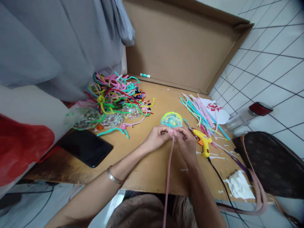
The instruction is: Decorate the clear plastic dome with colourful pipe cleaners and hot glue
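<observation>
I see the left hand and right hand both pinched shut on the top of a fuzzy pink pipe cleaner, just below the round domed disc (yellow-rimmed, glossy). Right of the disc: yellow glue gun, straight stems. Left of it: tangled stems, black phone. Cardboard board over white tiled floor.

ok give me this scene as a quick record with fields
left hand: pinching top of pink pipe cleaner
right hand: pinching same spot
beyond hands: round yellow-rimmed piece
right of hands: yellow glue gun, straight pipe cleaners
left: tangled pipe cleaner pile, black phone
surface: cardboard sheet
</observation>
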Tool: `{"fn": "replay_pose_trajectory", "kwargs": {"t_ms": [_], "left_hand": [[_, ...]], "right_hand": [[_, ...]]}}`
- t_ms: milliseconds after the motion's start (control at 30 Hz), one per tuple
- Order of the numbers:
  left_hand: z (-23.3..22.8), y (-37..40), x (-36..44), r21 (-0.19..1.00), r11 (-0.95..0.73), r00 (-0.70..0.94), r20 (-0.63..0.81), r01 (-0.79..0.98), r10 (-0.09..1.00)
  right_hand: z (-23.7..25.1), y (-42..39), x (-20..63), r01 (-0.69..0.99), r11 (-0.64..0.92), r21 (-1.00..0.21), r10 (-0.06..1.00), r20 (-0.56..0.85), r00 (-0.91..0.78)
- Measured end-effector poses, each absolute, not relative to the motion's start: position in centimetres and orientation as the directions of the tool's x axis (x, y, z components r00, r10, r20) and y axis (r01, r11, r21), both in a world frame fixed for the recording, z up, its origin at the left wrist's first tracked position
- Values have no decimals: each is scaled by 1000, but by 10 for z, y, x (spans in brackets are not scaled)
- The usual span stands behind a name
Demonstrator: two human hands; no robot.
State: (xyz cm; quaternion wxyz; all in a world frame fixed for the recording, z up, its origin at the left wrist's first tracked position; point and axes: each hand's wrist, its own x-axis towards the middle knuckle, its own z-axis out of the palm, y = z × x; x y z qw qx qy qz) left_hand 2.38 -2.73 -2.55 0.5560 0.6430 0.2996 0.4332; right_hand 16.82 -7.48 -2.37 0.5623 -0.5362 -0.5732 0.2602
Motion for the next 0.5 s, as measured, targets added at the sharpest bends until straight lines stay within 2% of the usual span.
{"fn": "replay_pose_trajectory", "kwargs": {"t_ms": [200, 500], "left_hand": [[-25, -28, 24, 979, -160, 471, 199, -123, 859], [-27, -26, 23, 987, -63, 511, 130, -146, 850]], "right_hand": [[-23, -74, 167, 183, 247, -952, 927, 287, 241], [-21, -75, 166, 170, 232, -958, 942, 265, 206]]}}
